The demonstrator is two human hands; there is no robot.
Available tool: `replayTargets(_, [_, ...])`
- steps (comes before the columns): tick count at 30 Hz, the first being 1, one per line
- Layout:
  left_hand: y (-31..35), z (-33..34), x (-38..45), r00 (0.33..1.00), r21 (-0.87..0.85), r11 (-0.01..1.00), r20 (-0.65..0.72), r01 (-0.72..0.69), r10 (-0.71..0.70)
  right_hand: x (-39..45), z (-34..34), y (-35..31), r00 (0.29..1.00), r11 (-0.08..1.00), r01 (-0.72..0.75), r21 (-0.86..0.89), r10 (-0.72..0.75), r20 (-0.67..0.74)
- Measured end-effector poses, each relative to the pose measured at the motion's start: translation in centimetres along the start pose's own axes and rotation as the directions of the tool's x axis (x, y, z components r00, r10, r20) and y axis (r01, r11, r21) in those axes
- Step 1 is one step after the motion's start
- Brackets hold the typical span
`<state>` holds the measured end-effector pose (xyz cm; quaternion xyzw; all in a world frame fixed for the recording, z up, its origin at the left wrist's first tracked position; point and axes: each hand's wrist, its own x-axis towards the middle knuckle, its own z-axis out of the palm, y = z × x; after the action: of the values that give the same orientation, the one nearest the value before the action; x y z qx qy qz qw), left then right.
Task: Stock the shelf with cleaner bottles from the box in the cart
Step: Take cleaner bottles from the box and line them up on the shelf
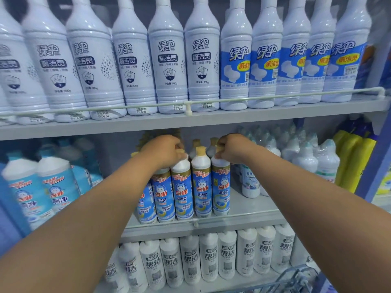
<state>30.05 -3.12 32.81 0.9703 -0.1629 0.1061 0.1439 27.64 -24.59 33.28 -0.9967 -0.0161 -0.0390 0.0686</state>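
- Cleaner bottles point(201, 182) with blue-and-gold labels and tan caps stand upright in a tight row at the front of the middle shelf point(211, 224), with more of the same kind behind them.
- Nearest the camera, both bare forearms reach up and forward from the bottom corners toward that row.
- At the lower right edge, a blue wire cart point(296, 278) corner shows; no box can be made out in it.
- Below the arms, white bottles with grey labels point(209, 256) fill the bottom shelf in a packed line.
- The left hand point(163, 151) has its grip curled closed over the neck and cap of the second visible bottle point(181, 187) in the row, fingers pressed around the top.
- The right hand point(232, 148) has its grip pinching the cap of the rightmost bottle point(220, 185), which stands touching its neighbour.
- Between the two hands, one bottle stands untouched, cap exposed.
- To the left on the same shelf, light-blue bottles point(55, 187) stand blurred; to the right, white bottles wrapped in clear film point(306, 157) and yellow packs point(351, 161) sit further back.
- Farthest and above, tall white bottles point(169, 60) line the top shelf behind a thin white rail point(188, 104), those on the right bearing blue labels.
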Motion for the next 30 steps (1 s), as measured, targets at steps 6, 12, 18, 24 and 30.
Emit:
replayTargets(6, [-0.5,0.7,0.1,0.998,-0.038,0.998,-0.042,-0.055,0.053,-0.2,0.2,0.0,1.000,1.000,-0.019,0.025,0.019,-0.004])
replayTargets(12, [-0.6,1.2,0.1,0.997,-0.034,0.998,-0.057,-0.049,0.047,-0.6,0.7,-0.5,0.998,0.998,-0.057,0.033,0.058,-0.039])
replayTargets(18, [-0.5,2.5,-1.7,0.979,0.133,0.984,-0.151,-0.114,0.134,-1.8,2.9,-0.3,0.986,0.984,-0.047,0.174,0.074,-0.152])
replayTargets(24, [0.3,3.4,-3.8,0.968,0.179,0.975,-0.188,-0.132,0.165,-4.9,4.8,-0.7,0.985,0.968,-0.055,0.246,0.093,-0.148])
replayTargets(30, [2.6,5.0,-8.4,0.986,0.196,0.980,-0.152,-0.032,0.062,-9.4,6.2,0.8,0.985,0.990,0.050,0.128,-0.027,-0.173])
